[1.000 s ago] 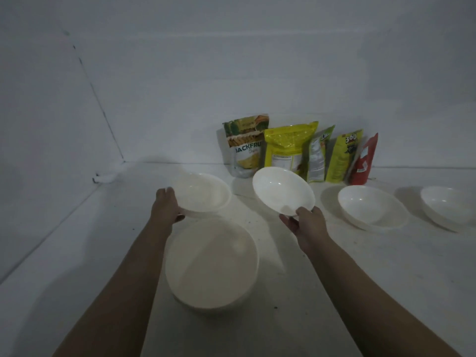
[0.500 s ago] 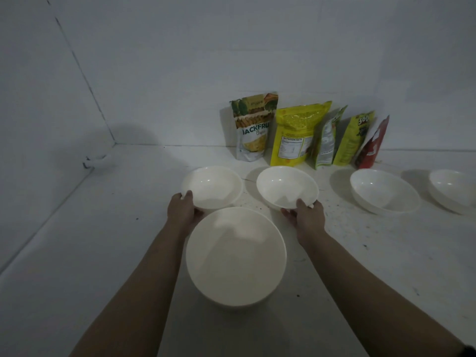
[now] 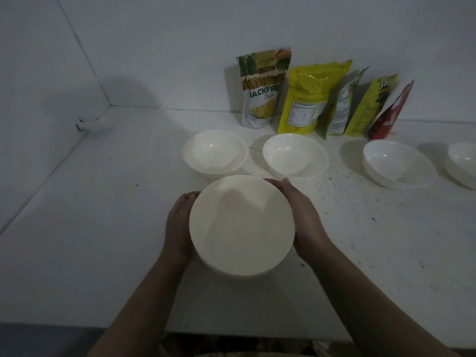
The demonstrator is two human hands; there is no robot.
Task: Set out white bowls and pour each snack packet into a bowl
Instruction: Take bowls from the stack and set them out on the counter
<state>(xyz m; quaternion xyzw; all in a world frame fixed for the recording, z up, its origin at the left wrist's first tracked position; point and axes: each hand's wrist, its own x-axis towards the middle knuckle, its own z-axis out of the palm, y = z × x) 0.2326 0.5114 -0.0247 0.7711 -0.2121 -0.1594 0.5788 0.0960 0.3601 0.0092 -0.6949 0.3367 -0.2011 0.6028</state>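
- White counter (image 3: 334, 266) against a wall, speckled with dark crumbs on the right; serves as the laying-out surface.
- Large near bowl (image 3: 242, 225), empty, closest to the viewer and in front of the row; possibly a stack, a second rim showing faintly beneath, though hard to tell.
- Left hand (image 3: 179, 228) cupped against the near bowl's left wall, fingers curved round the rim.
- Right hand (image 3: 302, 217) cupped against the right wall, fingers wrapping the far rim; held from both sides, likely to lift or shift the bowl without tipping.
- Row of four smaller bowls behind, all empty: far-left bowl (image 3: 215, 153), second bowl (image 3: 295, 155), third bowl (image 3: 399, 163), fourth bowl (image 3: 463, 163) cut by the frame edge; spaced apart, probably one per packet.
- Five unopened packets leaning on the wall behind the row: jackfruit chips pouch (image 3: 262, 88), yellow packet (image 3: 309, 96), narrow green packet (image 3: 342, 109), yellow-green packet (image 3: 371, 104), red packet (image 3: 391, 112); propped upright, within reach for pouring.
- No pouring begun yet.
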